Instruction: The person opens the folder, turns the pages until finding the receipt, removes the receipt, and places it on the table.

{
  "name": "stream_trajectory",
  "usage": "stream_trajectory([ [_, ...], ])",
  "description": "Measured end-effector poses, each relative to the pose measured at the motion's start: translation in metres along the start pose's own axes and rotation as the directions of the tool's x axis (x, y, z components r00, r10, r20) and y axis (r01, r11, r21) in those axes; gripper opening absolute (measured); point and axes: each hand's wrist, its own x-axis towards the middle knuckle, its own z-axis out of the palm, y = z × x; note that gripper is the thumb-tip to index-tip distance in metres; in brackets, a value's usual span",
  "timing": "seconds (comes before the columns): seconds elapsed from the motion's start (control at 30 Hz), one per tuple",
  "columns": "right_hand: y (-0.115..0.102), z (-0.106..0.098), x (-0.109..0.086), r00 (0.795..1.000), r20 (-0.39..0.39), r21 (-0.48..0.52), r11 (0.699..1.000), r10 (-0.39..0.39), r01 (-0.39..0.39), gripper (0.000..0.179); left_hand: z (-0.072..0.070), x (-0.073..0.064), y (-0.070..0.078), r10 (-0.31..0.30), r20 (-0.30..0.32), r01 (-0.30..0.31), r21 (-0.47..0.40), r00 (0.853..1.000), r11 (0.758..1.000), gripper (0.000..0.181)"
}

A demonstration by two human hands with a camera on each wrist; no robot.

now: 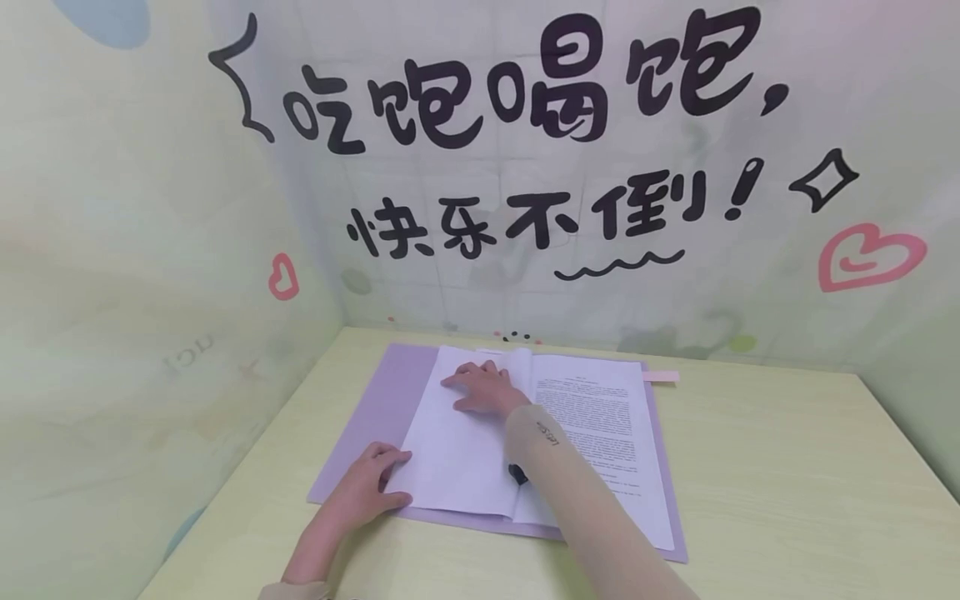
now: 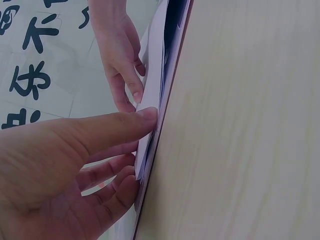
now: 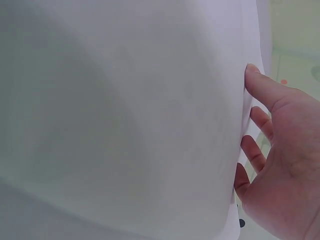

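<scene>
A purple folder [image 1: 367, 408] lies spread on the table, holding white sheets. The turned-over sheets [image 1: 450, 467] on its left side show a blank face; a printed page [image 1: 585, 417] lies on the right. My left hand [image 1: 367, 487] rests at the lower left corner of the blank sheets, its thumb and fingertips touching their edges. With fingers spread, my right hand [image 1: 487, 392] lies on the upper part of the blank sheet, the forearm crossing the printed page. In the right wrist view a pale sheet [image 3: 150, 120] bulges close to the camera, and fingertips touch its edge.
A pink tab [image 1: 662, 377] sticks out past the folder's right edge. The pale wood table [image 1: 787, 483] extends to the right. Behind it hangs a printed cloth [image 1: 465, 292] with black lettering, and cloth sides flank the table. A small dark object [image 1: 517, 474] shows beside the right forearm.
</scene>
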Motion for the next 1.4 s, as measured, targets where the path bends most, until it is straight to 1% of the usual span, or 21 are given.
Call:
stream_trajectory([
  [0.4, 0.001, 0.001, 0.001, 1.000, -0.012, -0.019, 1.000, 0.000, 0.000, 0.048, 0.001, 0.001, -0.001, -0.011, 0.002, 0.011, -0.005, 1.000, 1.000, 0.058],
  [0.53, 0.006, -0.001, 0.002, 1.000, -0.004, -0.035, 0.999, -0.003, 0.003, 0.048, 0.002, 0.003, 0.001, -0.009, 0.001, 0.009, -0.005, 1.000, 1.000, 0.058],
  [0.6, 0.009, -0.004, 0.001, 1.000, 0.005, -0.041, 0.999, -0.016, 0.017, 0.048, 0.002, 0.004, 0.002, -0.006, 0.006, 0.006, -0.013, 1.000, 1.000, 0.057],
  [0.67, 0.013, -0.009, -0.001, 0.999, 0.016, -0.010, 0.999, -0.044, 0.044, 0.047, 0.002, 0.005, 0.003, 0.000, 0.011, 0.001, -0.017, 1.000, 1.000, 0.058],
  [0.73, 0.017, -0.017, -0.005, 0.997, 0.024, 0.061, 0.995, -0.075, 0.074, 0.045, 0.002, 0.005, 0.003, 0.003, 0.017, -0.002, -0.022, 1.000, 1.000, 0.058],
  [0.8, 0.020, -0.027, -0.010, 0.994, 0.020, 0.141, 0.984, -0.110, 0.107, 0.044, 0.001, 0.005, 0.002, -0.010, 0.020, 0.011, -0.028, 1.000, 1.000, 0.058],
  [0.9, 0.026, -0.044, -0.017, 0.990, 0.001, 0.209, 0.968, -0.141, 0.138, 0.041, 0.001, 0.004, 0.002, -0.026, 0.014, 0.026, -0.031, 1.000, 0.999, 0.058],
  [0.97, 0.032, -0.054, -0.022, 0.990, -0.016, 0.220, 0.965, -0.143, 0.143, 0.040, 0.000, 0.003, 0.001, -0.035, 0.007, 0.035, -0.031, 0.999, 0.999, 0.057],
  [1.13, 0.053, -0.074, -0.037, 0.990, -0.078, 0.228, 0.964, -0.121, 0.136, 0.040, 0.001, 0.003, -0.001, -0.025, 0.004, 0.025, -0.023, 1.000, 0.999, 0.056],
  [1.27, 0.078, -0.084, -0.053, 0.981, -0.160, 0.233, 0.962, -0.106, 0.142, 0.040, 0.002, 0.003, -0.001, -0.017, 0.006, 0.017, -0.020, 1.000, 1.000, 0.057],
  [1.4, 0.101, -0.086, -0.072, 0.971, -0.233, 0.273, 0.954, -0.058, 0.122, 0.040, 0.001, 0.003, 0.000, -0.006, 0.001, 0.006, -0.016, 1.000, 1.000, 0.058],
])
